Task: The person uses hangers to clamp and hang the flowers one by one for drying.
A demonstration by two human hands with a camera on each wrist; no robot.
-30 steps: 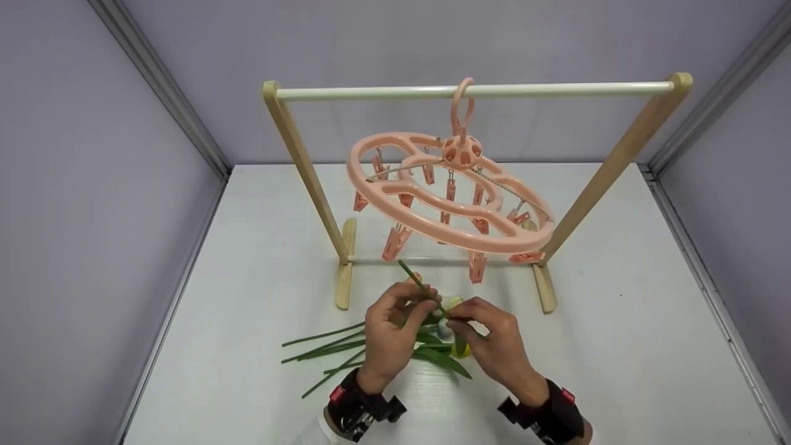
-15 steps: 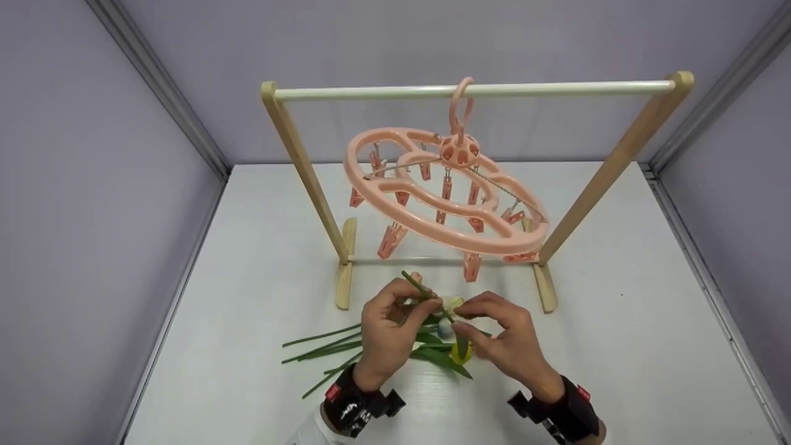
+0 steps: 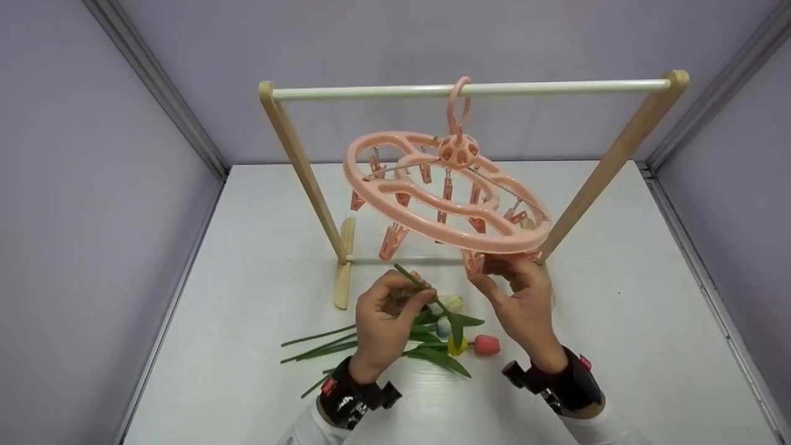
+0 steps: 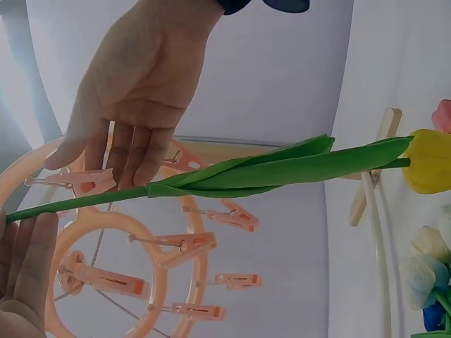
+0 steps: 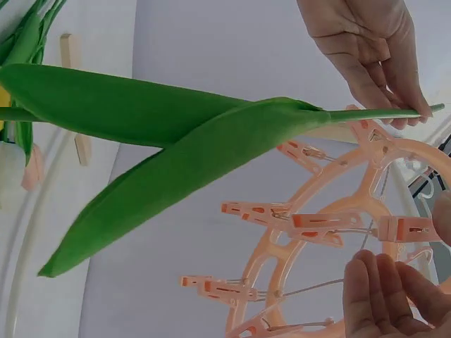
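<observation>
So the yellow tulip (image 3: 458,345) is pinched by its stem in the left hand (image 3: 388,321), fingers clamped near the bare end so that end pokes up and away from the grip toward the hanger, while the bloom hangs down just above the counter (image 3: 618,346). Holding it upside down like that keeps the stem tip free and the heavy head out of the way.

The right hand (image 3: 518,295) is up just past that grip, fingers curled on one peg (image 3: 474,264) dangling from the rim of the pink peg hanger (image 3: 445,191); looks like it's steadying the peg, since the whole ring swings from the wooden rack (image 3: 469,90).

Below the left grip, the other stems (image 3: 321,349) lie on the counter, and a pink tulip (image 3: 486,344) sits beside the yellow bloom.
</observation>
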